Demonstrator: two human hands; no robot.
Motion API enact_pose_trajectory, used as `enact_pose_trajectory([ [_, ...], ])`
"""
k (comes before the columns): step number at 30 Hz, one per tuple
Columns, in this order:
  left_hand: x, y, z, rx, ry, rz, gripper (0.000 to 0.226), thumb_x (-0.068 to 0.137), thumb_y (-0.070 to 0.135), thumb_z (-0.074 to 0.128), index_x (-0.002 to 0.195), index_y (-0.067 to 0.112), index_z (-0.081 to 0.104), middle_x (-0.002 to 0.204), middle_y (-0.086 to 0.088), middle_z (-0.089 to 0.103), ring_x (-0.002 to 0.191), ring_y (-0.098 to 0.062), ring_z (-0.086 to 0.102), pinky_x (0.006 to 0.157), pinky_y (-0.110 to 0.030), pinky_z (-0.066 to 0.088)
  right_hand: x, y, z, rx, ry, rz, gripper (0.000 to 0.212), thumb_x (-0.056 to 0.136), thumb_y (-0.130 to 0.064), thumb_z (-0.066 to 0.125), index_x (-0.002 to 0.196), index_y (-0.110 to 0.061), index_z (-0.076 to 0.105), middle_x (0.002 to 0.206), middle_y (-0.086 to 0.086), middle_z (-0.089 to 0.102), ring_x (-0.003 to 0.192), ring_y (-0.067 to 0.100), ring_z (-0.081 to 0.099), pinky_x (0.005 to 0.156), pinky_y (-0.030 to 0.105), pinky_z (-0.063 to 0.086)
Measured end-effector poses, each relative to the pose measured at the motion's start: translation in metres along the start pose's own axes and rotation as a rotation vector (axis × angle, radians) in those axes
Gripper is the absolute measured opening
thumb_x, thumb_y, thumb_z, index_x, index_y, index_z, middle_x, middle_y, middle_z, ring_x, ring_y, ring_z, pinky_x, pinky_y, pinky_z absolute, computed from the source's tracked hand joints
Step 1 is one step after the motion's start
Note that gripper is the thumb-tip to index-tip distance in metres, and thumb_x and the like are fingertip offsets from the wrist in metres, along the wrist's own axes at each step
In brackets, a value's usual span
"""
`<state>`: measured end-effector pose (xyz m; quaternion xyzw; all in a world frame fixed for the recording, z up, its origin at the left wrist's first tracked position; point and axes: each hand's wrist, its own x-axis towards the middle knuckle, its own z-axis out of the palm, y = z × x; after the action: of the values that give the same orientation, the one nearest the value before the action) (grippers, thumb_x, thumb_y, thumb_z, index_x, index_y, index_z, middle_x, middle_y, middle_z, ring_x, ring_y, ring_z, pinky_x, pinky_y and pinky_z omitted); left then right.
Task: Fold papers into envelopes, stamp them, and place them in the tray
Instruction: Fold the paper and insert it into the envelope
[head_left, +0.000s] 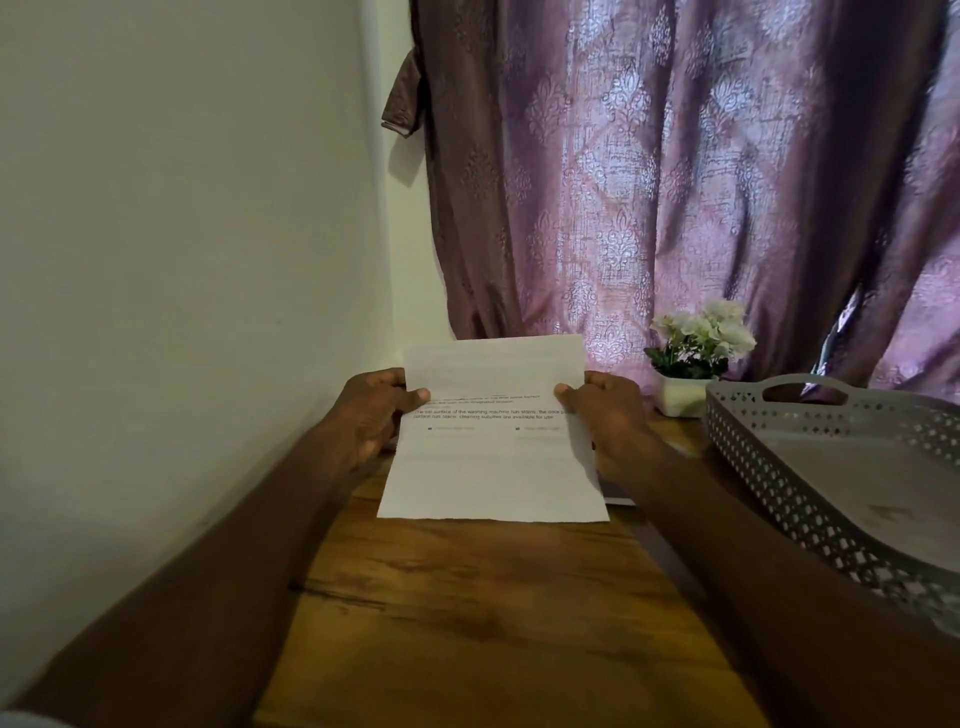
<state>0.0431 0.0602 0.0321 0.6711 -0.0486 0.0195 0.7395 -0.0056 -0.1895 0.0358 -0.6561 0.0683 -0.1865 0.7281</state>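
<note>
Centre frame: white printed paper sheet (493, 436), long axis vertical, pinched between left hand (371, 415) and right hand (610, 415); grey perforated plastic tray (779, 467) lies right.

Brightness: we are seeing a dim room, colours muted.
Light source: daylight is glowing through the curtain (675, 171) at far right.
Shadows: we are noticing soft shade darkening both forearms and the near table (483, 623).
Focus: print on the paper (493, 441) is looking smeared, barely legible.
Distortion: edges are bowing outward, stretching the tray (779, 467).
</note>
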Motion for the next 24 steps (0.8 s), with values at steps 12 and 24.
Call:
enact_pose_trajectory([
  [12, 0.005, -0.003, 0.000, -0.078, 0.055, 0.011, 0.015, 0.094, 0.004, 0.069, 0.106, 0.009, 0.076, 0.101, -0.019, 0.078, 0.090, -0.034, 0.078, 0.085, -0.049, 0.063, 0.001, -0.005, -0.005, -0.003, 0.052, 0.032, 0.029, 0.090, 0.009, 0.056, 0.093, -0.014, 0.074, 0.095, 0.013, 0.074, 0.083, 0.028, 0.069, 0.062, 0.032, 0.061],
  [24, -0.004, -0.002, 0.000, -0.100, 0.029, -0.042, 0.038, 0.077, 0.026, 0.086, 0.109, 0.009, 0.077, 0.114, -0.021, 0.074, 0.105, -0.044, 0.071, 0.095, -0.058, 0.057, -0.004, -0.008, -0.002, 0.157, 0.016, 0.124, 0.035, 0.080, -0.016, 0.051, 0.098, -0.002, 0.078, 0.092, 0.014, 0.077, 0.082, 0.030, 0.068, 0.073, 0.040, 0.060],
])
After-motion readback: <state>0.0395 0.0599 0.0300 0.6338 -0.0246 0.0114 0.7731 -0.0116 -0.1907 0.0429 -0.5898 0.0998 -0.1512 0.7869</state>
